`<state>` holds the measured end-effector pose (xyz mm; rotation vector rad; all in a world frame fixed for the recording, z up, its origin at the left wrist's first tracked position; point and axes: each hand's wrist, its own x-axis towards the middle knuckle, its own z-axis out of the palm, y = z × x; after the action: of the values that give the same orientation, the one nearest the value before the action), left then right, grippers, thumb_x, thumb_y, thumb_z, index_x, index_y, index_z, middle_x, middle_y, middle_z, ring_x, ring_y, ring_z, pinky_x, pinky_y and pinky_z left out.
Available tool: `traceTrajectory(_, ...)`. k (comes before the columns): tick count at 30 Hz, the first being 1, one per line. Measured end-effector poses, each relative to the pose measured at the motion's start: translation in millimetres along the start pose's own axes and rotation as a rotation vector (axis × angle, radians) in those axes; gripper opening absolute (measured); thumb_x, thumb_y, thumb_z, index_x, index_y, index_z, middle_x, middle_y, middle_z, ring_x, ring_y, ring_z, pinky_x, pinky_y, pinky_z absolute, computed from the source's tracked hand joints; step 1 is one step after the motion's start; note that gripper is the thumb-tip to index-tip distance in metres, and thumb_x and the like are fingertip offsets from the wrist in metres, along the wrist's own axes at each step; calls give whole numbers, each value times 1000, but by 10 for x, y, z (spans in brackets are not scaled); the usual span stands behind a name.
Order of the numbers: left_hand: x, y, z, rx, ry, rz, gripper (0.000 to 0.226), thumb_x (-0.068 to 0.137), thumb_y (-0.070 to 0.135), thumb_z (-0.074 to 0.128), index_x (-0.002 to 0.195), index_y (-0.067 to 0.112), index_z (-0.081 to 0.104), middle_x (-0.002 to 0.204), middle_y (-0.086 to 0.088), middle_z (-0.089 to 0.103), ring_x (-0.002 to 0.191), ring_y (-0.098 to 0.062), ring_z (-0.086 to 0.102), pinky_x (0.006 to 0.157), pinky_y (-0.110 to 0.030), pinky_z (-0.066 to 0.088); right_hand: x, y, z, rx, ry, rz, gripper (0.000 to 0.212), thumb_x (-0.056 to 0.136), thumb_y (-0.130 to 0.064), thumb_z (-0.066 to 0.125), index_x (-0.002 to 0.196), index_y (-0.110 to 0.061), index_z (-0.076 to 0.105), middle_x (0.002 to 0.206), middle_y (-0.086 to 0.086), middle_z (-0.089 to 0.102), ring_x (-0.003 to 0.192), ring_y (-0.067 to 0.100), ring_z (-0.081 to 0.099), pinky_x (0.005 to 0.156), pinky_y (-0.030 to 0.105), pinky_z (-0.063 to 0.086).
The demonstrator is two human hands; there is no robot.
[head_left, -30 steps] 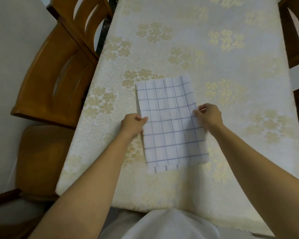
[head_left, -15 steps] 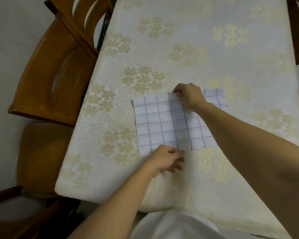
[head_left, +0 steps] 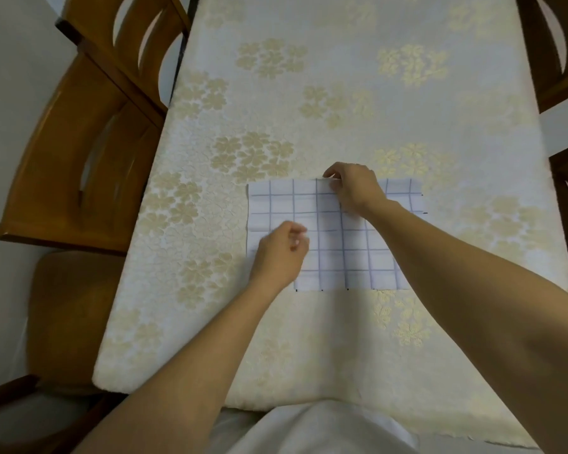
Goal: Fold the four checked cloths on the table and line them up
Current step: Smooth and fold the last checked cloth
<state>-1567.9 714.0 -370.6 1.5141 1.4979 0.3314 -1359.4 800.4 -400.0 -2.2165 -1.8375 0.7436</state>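
Pinching the checked cloth [head_left: 328,257] at its far edge is the right hand [head_left: 354,188]; left hand [head_left: 281,255] curled, grip unclear.

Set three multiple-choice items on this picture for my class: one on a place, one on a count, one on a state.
1. Where does the right hand pinch the cloth? A near edge; B far edge; C left corner.
2. How many checked cloths show? A four; B two; C one.
3. How does the cloth lie? A flat on the table; B balled up; C hanging off the side.

Key: 1 B, its fingertips meet on the edge farthest away. 2 C, only one is in view. 3 A, its grid spreads out level on the table.
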Motion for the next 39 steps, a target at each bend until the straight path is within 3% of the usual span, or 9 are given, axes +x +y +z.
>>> traceTrajectory(4,428,142,156,441,9,353,47,105,26,49,151,16,42,153,-4,46,142,-23,39,119,-39,30,-98,133,28,-90,237,-81,46,102,-22,52,147,-11,45,141,13,55,129,34,49,108,47,35)
traceTrajectory(7,673,224,337,637,-20,411,56,108,19,37,161,11,20,168,-6,20,156,-26,10,128,-40,4,-270,218,84,-48,417,-156,46,104,-16,42,148,-2,43,146,19,51,134,37,46,115,49,34)
traceTrajectory(11,809,150,535,821,15,366,63,108,21,34,163,13,4,171,-5,-1,157,-28,-9,127,-45,-4,-521,318,326,-97,213,-178,52,105,-19,27,156,-4,30,161,14,32,151,32,25,125,44,13)
traceTrajectory(14,844,34,634,819,11,333,58,111,35,22,163,19,2,171,-2,-7,157,-26,-11,127,-46,-3,-549,460,456,-105,113,-113,54,109,-31,18,159,-11,18,167,7,17,155,24,8,126,38,1)
traceTrajectory(19,848,-54,621,845,54,341,60,108,44,16,164,25,2,171,3,-9,157,-23,-10,127,-46,-1,-487,696,357,-163,88,-39,70,103,-58,7,162,-19,2,169,-2,-2,155,18,-7,126,39,-5)
traceTrajectory(26,789,-199,458,807,70,228,71,102,67,11,162,34,-9,169,3,-20,155,-24,-21,126,-47,-9,-502,1068,119,-226,57,62,73,101,-65,3,160,-23,-8,168,-5,-15,154,20,-17,125,45,-8)
traceTrajectory(33,621,-330,400,837,97,218,72,102,67,12,162,33,-8,169,1,-20,155,-28,-20,125,-51,-7,-535,794,94,-262,154,-6,71,104,-58,7,161,-17,-5,168,2,-13,155,24,-12,126,45,-5)
traceTrajectory(36,628,-323,428,827,103,212,72,101,68,12,162,34,-6,170,2,-17,155,-26,-19,126,-50,-6,-670,551,319,-247,106,-149,69,106,-55,13,161,-18,-4,168,1,-12,155,23,-10,126,43,-3)
traceTrajectory(39,629,-346,391,829,97,228,73,100,69,12,162,35,-6,169,5,-17,155,-24,-19,126,-49,-5,-764,634,450,-236,43,-90,68,105,-59,10,160,-24,-11,167,-2,-17,153,19,-18,126,42,-6)
